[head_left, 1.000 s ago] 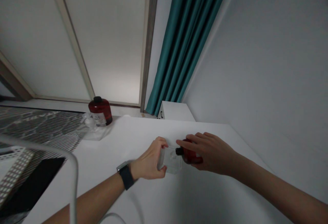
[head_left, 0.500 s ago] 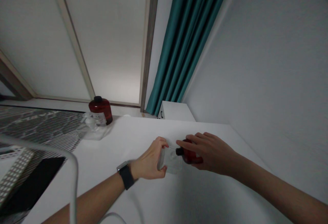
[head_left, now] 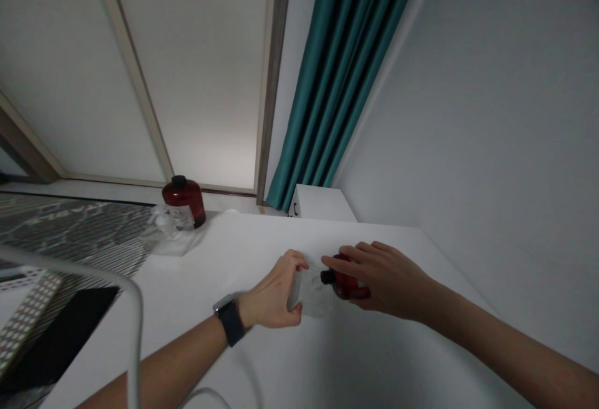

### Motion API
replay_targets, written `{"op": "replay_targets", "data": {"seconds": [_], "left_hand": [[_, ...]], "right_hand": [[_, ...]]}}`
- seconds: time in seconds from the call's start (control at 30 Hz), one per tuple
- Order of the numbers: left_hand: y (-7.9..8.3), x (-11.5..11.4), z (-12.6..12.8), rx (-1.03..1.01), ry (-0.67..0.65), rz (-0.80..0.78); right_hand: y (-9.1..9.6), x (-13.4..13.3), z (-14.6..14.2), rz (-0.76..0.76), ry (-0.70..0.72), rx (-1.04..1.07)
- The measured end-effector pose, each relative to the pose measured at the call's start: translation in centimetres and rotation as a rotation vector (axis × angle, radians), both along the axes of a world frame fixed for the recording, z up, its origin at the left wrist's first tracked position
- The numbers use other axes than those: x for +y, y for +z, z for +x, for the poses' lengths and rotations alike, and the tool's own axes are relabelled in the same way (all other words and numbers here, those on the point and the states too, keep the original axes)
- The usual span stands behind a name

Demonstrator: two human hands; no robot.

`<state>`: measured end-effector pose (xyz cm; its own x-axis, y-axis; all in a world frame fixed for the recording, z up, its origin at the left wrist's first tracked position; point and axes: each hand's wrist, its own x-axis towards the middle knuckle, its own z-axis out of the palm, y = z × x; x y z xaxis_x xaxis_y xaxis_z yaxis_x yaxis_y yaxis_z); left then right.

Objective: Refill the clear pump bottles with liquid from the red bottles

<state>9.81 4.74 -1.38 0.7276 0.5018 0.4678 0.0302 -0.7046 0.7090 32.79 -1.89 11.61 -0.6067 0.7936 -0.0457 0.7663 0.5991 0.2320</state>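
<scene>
While left fingers pinch clear plastic, right fingers wrap a glossy red bottle.

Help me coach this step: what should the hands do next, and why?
Probably the right hand should ease the red bottle a little further into the clear plastic bag: its black cap already sits at the bag's edge, and the left hand seems to be holding the bag steady.

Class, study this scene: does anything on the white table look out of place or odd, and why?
One red bottle lies on its side under the right hand, its black cap against a clear plastic bag in the left hand. Another red bottle stands upright farther off, beside crumpled plastic.
</scene>
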Motion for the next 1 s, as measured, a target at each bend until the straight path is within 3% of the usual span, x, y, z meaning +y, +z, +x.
{"op": "replay_targets", "data": {"seconds": [1.0], "left_hand": [[-0.94, 0.51, -0.22, -0.057, -0.022, 0.003]], "right_hand": [[0.19, 0.01, -0.05, -0.006, 0.007, -0.018]]}}
